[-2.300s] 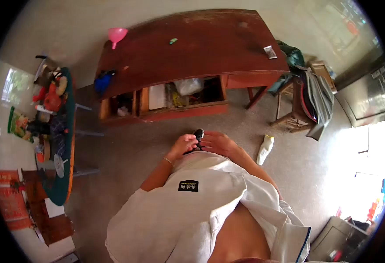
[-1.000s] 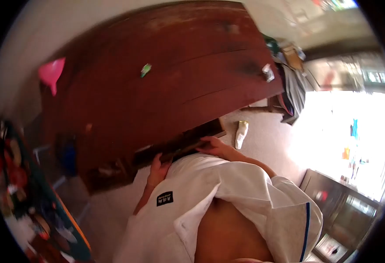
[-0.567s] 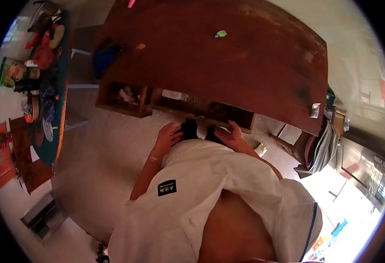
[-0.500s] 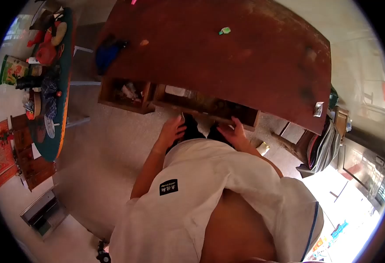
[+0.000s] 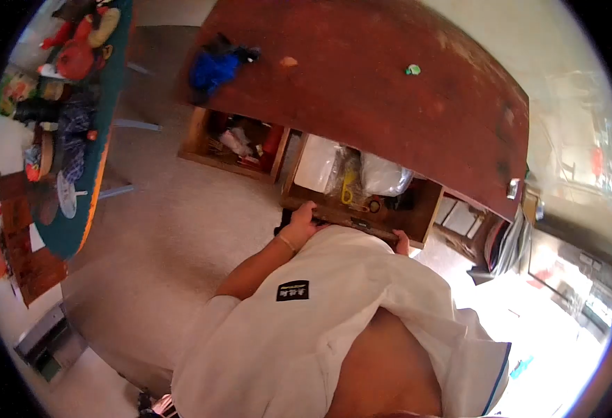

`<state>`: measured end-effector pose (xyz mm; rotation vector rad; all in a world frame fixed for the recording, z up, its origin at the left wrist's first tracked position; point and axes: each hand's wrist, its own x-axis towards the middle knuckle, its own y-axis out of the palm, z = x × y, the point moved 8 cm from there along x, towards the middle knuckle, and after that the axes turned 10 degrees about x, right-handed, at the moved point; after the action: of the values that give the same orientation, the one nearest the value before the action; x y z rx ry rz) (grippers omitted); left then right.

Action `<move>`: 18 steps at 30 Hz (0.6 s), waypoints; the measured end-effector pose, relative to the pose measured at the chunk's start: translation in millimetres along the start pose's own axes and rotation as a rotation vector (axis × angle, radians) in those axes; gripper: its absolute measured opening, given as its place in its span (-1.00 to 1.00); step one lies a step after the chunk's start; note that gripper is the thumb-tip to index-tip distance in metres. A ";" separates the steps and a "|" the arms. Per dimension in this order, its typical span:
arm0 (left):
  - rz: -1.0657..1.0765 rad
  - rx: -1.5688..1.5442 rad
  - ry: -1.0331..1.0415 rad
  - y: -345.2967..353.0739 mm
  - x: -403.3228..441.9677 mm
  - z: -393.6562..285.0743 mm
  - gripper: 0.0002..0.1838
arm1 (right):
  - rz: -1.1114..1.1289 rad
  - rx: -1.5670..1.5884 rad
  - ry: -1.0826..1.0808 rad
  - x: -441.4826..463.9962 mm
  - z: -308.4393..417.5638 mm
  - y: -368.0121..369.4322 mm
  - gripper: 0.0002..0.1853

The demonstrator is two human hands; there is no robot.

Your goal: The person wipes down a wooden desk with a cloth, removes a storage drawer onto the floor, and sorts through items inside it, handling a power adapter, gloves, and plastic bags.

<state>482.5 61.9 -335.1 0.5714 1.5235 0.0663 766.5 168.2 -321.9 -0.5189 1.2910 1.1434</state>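
Note:
A wide wooden drawer (image 5: pixel 429 216) is pulled far out from under the reddish-brown table (image 5: pixel 362 83). My left hand (image 5: pixel 302 226) grips its front panel near the left end, fingers closed over the edge. Toward the right end, my right hand (image 5: pixel 401 242) holds the same panel, partly hidden by my white shirt. Inside the drawer lie a white flat packet (image 5: pixel 316 164), a clear plastic bag (image 5: pixel 385 175), yellow-handled scissors (image 5: pixel 348 187) and a dark ring-shaped item (image 5: pixel 374 206).
To the left, a smaller drawer (image 5: pixel 229 161) also stands out, with a crumpled bag inside. On the tabletop are a blue cloth-like bundle (image 5: pixel 214 70) and a small green-white item (image 5: pixel 413 70). A cluttered green board (image 5: pixel 104 125) stands left; a chair (image 5: pixel 463 226) is at right.
The wide drawer has come out further toward my body, showing more of its contents. Both hands have closed on its front panel. My view has shifted left.

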 end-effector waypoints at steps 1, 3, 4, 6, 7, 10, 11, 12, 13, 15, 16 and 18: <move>0.074 0.042 0.006 -6.8 1.4 1.6 -0.60 | -0.013 0.093 0.001 -12.1 -5.7 5.9 -0.68; 0.122 0.172 -0.053 4.0 -43.5 -1.7 -0.57 | -0.176 0.280 0.015 -18.9 -14.2 9.7 -0.65; 0.162 0.216 -0.112 -0.3 -44.4 5.6 -0.56 | -0.194 0.390 0.059 -4.2 -17.8 -7.0 -0.66; 0.261 0.295 -0.177 0.0 -36.6 1.0 -0.53 | -0.168 0.266 0.030 -29.0 -15.1 15.7 -0.66; 0.305 0.460 -0.165 6.5 -55.5 -7.7 -0.43 | -0.086 0.197 0.093 -29.6 -16.0 19.2 -0.67; 0.185 1.574 -0.005 -4.4 -82.0 -54.3 -0.32 | 0.067 -0.135 0.323 -38.1 -28.6 40.4 -0.69; 0.152 1.868 0.057 -18.4 -70.6 -61.9 -0.25 | 0.046 -0.329 0.413 -40.6 -28.5 47.6 -0.70; 0.170 1.807 0.167 -26.0 -68.4 -69.2 -0.27 | 0.023 -0.528 0.499 -51.6 -27.3 65.4 -0.70; 0.185 1.746 0.278 -35.0 -70.7 -75.6 -0.29 | 0.104 -0.900 0.378 -103.6 -27.9 152.0 -0.74; 0.232 1.530 0.429 -53.5 -81.0 -87.4 -0.37 | 0.714 -1.536 -0.352 -85.4 -22.8 236.1 -0.72; 0.133 1.488 0.480 -73.7 -77.9 -94.1 -0.39 | 0.625 -1.785 -0.389 -124.9 -29.3 312.4 -0.71; -0.052 1.411 0.577 -115.3 -62.1 -101.2 -0.44 | 1.006 -1.726 -1.183 -140.3 -51.7 418.4 -0.68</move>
<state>346.6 -30.9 -317.4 1.7157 1.9935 -1.0392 395.0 242.3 -89.8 -0.1659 -0.9035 2.6697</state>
